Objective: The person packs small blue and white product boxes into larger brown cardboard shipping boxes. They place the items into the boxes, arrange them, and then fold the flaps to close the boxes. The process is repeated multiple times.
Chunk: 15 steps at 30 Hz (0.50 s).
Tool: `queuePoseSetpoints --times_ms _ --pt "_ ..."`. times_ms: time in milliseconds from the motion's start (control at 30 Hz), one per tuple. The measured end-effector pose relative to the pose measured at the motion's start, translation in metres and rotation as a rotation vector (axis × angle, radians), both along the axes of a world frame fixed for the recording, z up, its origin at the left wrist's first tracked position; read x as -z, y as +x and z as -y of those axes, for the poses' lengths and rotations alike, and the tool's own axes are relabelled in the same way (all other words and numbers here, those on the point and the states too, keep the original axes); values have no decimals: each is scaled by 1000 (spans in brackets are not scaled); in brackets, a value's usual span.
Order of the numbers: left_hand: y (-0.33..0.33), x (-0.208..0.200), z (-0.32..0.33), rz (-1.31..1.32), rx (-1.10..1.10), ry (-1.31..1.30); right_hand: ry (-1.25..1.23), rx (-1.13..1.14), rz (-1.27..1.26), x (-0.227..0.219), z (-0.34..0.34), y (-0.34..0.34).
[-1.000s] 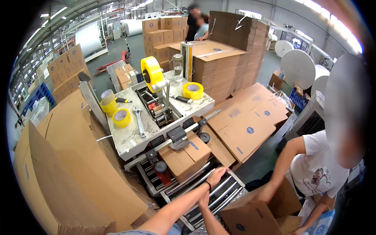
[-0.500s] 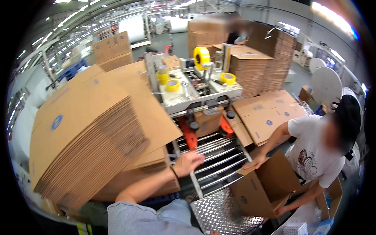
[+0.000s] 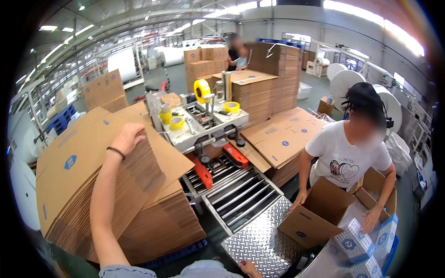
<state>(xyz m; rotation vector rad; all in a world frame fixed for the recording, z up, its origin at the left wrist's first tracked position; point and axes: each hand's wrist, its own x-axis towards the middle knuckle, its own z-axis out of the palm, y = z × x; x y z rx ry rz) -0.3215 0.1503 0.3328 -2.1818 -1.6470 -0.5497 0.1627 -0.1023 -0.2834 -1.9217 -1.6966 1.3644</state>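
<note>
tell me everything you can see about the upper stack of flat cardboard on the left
The upper stack is brown, apparently corrugated cardboard: many flattened sheets lying one on another, their layered edges slanting and facing the person. The top sheet bears a blue hexagonal emblem and small blue marks. It lies askew on a lower pile. The left hand is at its edge, fingers bent; whether it grips is unclear.

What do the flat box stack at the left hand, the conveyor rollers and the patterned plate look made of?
Flat box stack: likely corrugated cardboard, matte brown; thick layered edges.
Conveyor rollers: apparently metal, polished; bright streaks.
Patterned plate: metal, shiny raised tread; steel or aluminium, can't tell.
</note>
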Motion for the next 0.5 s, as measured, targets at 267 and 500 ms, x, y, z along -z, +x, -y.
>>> queuePoseSetpoints --times_ms 267,500 --pt "20 -9 52 -225 -154 343 36 -40 26 1 4 24" --pt "0 -90 54 -530 -504 804 331 324 -118 -79 -34 68"
